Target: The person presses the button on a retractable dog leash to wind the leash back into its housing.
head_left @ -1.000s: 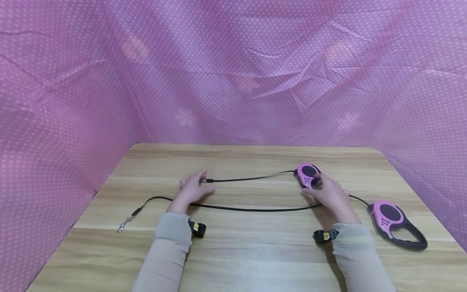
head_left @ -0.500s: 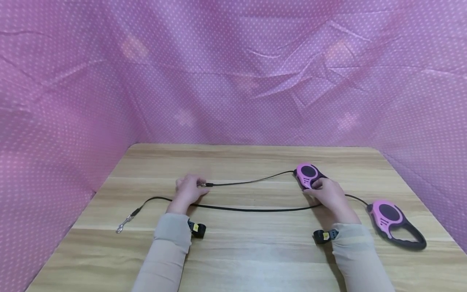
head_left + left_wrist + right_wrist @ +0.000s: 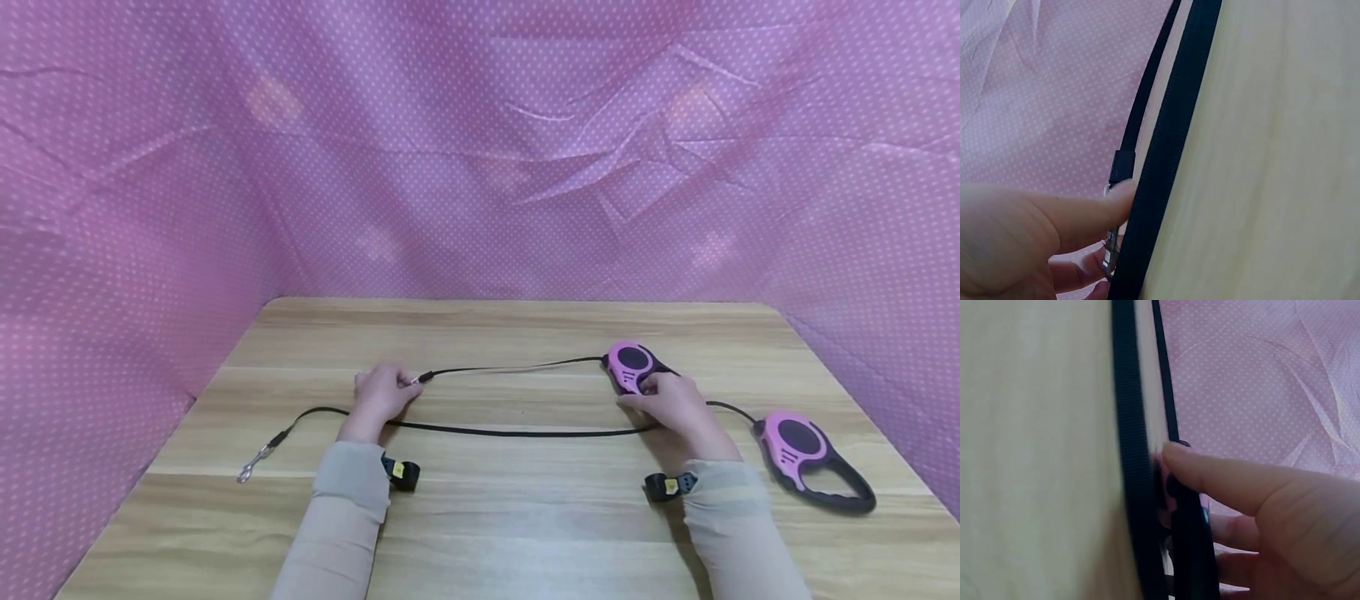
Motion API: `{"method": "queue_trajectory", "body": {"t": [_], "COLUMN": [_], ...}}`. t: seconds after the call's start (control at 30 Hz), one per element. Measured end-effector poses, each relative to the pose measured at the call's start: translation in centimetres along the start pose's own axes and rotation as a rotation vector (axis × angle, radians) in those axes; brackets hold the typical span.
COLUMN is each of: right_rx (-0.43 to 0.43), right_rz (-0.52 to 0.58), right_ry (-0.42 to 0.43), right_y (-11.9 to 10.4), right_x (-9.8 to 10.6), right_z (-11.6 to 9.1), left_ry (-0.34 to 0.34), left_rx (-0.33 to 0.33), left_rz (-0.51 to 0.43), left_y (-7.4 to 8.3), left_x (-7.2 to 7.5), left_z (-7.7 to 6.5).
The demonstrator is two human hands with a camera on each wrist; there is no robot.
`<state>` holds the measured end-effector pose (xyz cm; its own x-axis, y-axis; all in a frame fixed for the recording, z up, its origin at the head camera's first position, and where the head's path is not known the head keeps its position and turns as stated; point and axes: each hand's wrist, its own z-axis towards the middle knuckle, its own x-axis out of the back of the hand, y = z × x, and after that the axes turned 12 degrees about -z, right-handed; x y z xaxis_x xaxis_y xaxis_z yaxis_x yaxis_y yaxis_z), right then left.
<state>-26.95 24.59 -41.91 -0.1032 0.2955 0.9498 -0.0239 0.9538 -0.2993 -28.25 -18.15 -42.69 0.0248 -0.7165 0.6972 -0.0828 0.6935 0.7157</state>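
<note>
Two pink-and-black retractable dog leashes lie on the table, each with its black strap drawn out to the left. At the far leash [image 3: 628, 360] my right hand [image 3: 673, 404] grips the black handle, thumb on the near side; the handle is mostly hidden in the head view. My left hand [image 3: 381, 395] pinches the metal snap hook [image 3: 1110, 247] at the end of that leash's strap [image 3: 510, 367]. The near leash [image 3: 801, 442] sits to the right of my right hand. Its strap [image 3: 517, 432] runs beneath both wrists to a metal snap hook [image 3: 257, 463] at left.
The wooden table [image 3: 525, 533] ends at a pink dotted cloth [image 3: 480, 225] that hangs behind and along both sides. Black camera straps [image 3: 403, 476] sit on both wrists. The near strap crosses the table in front of the hands.
My left hand has closed its fingers on the snap hook and shifted slightly left and nearer. My right hand has closed round the far leash's handle. The far strap moved slightly; the near leash stays put.
</note>
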Motion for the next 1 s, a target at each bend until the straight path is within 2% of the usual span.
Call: {"method": "queue_trajectory", "body": {"t": [0.37, 0.53, 0.77, 0.87, 1.0], "right_rx": [0.018, 0.014, 0.014, 0.001, -0.023], "right_rz": [0.046, 0.082, 0.058, 0.074, 0.101], "right_ry": [-0.037, -0.038, 0.003, 0.007, 0.062], "right_y": [-0.4, -0.4, -0.3, -0.2, -0.3], "right_x": [0.0, 0.2, 0.1, 0.2, 0.1], "right_z": [-0.2, -0.3, -0.1, -0.1, -0.1], "left_ry": [-0.034, -0.019, 0.007, 0.02, 0.048], "left_rx": [0.059, 0.029, 0.001, 0.005, 0.027], "left_rz": [-0.089, -0.093, -0.131, -0.149, -0.19], "left_y": [-0.1, 0.0, 0.7, 0.9, 1.3], "left_x": [0.5, 0.6, 0.9, 1.0, 1.1], "left_z": [-0.2, -0.3, -0.5, -0.6, -0.6]}}
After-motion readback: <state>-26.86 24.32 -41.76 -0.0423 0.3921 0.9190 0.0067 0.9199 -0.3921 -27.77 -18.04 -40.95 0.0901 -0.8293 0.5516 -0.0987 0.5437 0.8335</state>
